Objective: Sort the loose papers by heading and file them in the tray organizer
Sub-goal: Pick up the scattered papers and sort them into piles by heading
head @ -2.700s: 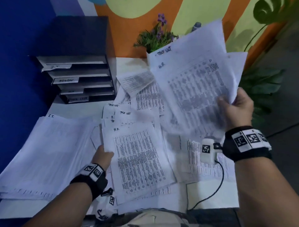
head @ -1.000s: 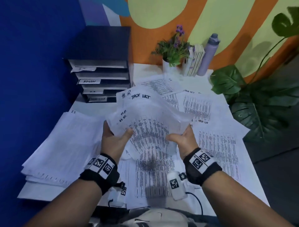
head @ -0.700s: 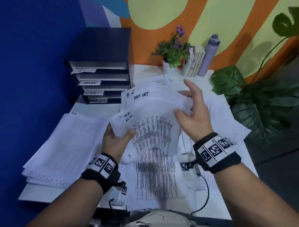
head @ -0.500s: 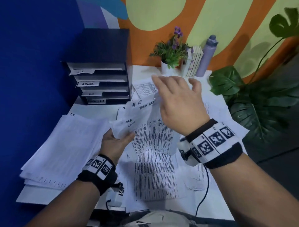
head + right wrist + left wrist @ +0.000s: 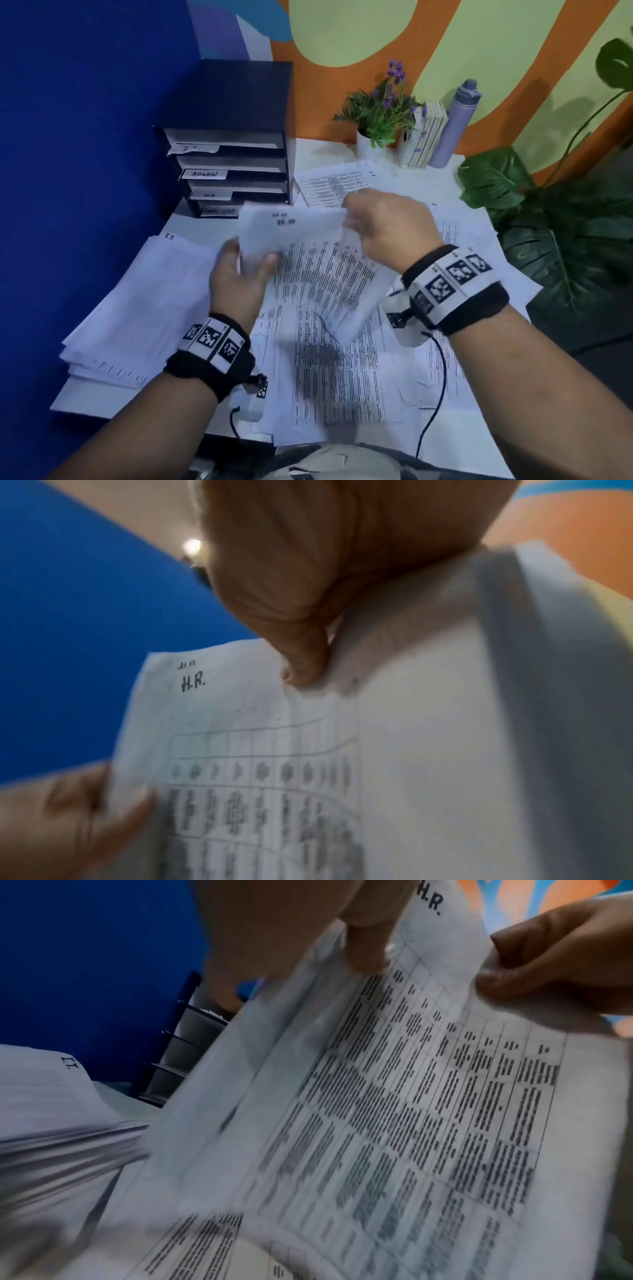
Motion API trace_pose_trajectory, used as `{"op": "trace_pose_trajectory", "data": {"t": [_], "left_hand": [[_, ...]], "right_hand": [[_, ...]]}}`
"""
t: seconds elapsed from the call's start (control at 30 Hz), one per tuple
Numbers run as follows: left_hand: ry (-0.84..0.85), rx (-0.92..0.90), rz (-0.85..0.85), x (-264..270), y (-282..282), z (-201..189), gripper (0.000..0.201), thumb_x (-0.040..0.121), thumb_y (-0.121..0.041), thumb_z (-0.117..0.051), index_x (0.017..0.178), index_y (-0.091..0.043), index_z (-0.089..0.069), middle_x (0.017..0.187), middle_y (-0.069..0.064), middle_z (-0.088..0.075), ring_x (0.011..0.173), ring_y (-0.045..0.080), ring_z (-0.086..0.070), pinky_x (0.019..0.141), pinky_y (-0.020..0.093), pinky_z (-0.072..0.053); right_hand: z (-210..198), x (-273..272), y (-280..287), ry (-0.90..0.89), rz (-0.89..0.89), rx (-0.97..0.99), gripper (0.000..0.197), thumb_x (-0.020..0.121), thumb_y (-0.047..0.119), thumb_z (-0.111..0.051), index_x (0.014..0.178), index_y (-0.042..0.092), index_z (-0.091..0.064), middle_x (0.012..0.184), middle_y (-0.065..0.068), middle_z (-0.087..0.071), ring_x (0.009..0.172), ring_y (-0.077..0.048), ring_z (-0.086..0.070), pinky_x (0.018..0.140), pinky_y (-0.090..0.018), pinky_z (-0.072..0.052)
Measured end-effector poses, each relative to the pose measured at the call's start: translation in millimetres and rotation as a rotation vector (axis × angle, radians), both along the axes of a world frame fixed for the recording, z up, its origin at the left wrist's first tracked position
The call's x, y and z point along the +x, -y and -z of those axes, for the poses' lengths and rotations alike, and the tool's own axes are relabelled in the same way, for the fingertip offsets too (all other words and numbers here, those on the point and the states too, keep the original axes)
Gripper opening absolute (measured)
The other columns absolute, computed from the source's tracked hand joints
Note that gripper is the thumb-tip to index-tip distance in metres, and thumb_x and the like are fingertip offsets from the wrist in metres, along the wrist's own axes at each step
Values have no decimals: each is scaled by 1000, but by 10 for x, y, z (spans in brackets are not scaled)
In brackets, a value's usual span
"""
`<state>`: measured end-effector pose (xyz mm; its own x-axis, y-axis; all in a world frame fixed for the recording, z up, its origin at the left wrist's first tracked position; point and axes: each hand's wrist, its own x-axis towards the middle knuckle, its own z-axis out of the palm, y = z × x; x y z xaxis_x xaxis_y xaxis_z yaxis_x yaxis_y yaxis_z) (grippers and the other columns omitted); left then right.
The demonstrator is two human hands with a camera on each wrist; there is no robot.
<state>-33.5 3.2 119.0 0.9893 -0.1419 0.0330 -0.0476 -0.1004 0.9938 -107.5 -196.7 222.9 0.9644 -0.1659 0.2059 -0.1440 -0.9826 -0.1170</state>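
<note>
So right now we've got the bundle of H.R. sheets (image 5: 308, 260) held up off the desk (image 5: 318, 150), near us and just right of the I.T. stack (image 5: 144, 294). Our left hand (image 5: 236, 281) pinches its near-left edge, thumb on top and fingers behind, while our right hand (image 5: 387, 226) grips the far-right top corner, fingers curled over the edge with the thumb pressing the printed side. The sheets' long axis runs from us toward the tray organizer (image 5: 229, 150), which sits far and left of both hands, so the left hand is the closer one; the slot labelled H.R. looks like number 3 from the top. Compared with 0.5 s ago, the right hand has come down from hovering spread-out above the bundle and grabbed that top corner, and the TASK LIST heading that showed up top is gone from view.
</note>
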Motion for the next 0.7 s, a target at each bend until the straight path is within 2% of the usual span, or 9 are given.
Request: {"op": "trace_pose_trajectory", "data": {"t": [0.03,0.1,0.17,0.27,0.3,0.37,0.5,0.6,0.7], "left_hand": [[16,52,-77,54,-31,29,52,82,-23,-77,125,-36,-51,137,-11,-49,124,4,-47,101,20,-44],[-100,85,-246,141,-123,45,92,77,-34,-81,148,-40,-24,156,-7,-21,141,10,-28,111,31,-34],[-316,55,-232,185,-239,57,101,82,-41,-75,155,-33,-5,161,-1,-16,144,19,-28,108,35,-31],[-489,35,-70,138,-436,118,77,93,-44,-59,154,-17,-20,157,8,-32,140,27,-36,103,35,-34],[-508,-3,-63,120,-502,125,60,95,-40,-59,145,-17,-36,148,10,-44,134,30,-45,98,39,-43],[-500,-38,-77,118,-642,153,22,99,-30,-56,119,-23,-54,124,6,-64,114,30,-61,75,37,-56],[-448,142,-336,267,-1082,346,45,96,-35,-60,136,-21,-45,133,6,-56,121,34,-55,95,50,-49],[-452,259,-520,356,-1412,532,50,95,-38,-59,137,-15,-45,125,5,-58,108,31,-59,93,45,-49],[-496,308,-628,352,-1627,646,67,87,-48,-62,142,-16,-40,127,11,-56,104,37,-61,86,51,-53]], "right_hand": [[-21,6,55,72,56,77,5,93,21,-55,97,19,-57,92,0,-62,88,-29,-61,71,-35,-45],[-74,33,172,200,180,335,14,95,23,-58,107,18,-62,96,0,-64,96,-25,-62,77,-30,-45],[-90,50,207,268,243,683,17,95,17,-60,112,16,-64,100,9,-59,97,-7,-56,85,-20,-36],[69,111,126,215,272,921,29,96,12,-59,124,6,-60,108,17,-58,100,-1,-53,89,-13,-38],[177,148,95,176,274,910,32,96,14,-58,127,7,-59,114,12,-62,105,-5,-56,94,-19,-42],[396,219,73,119,283,801,22,96,18,-56,117,15,-63,103,4,-64,97,-15,-59,89,-27,-47],[681,192,66,68,292,725,28,97,19,-55,124,14,-60,100,5,-59,92,-14,-58,84,-27,-46],[920,57,160,0,355,790,26,96,16,-55,121,14,-62,101,3,-61,97,-19,-62,90,-32,-50],[1170,-108,314,-44,449,822,24,95,15,-55,118,16,-64,108,-1,-64,98,-20,-63,94,-33,-49]]}}
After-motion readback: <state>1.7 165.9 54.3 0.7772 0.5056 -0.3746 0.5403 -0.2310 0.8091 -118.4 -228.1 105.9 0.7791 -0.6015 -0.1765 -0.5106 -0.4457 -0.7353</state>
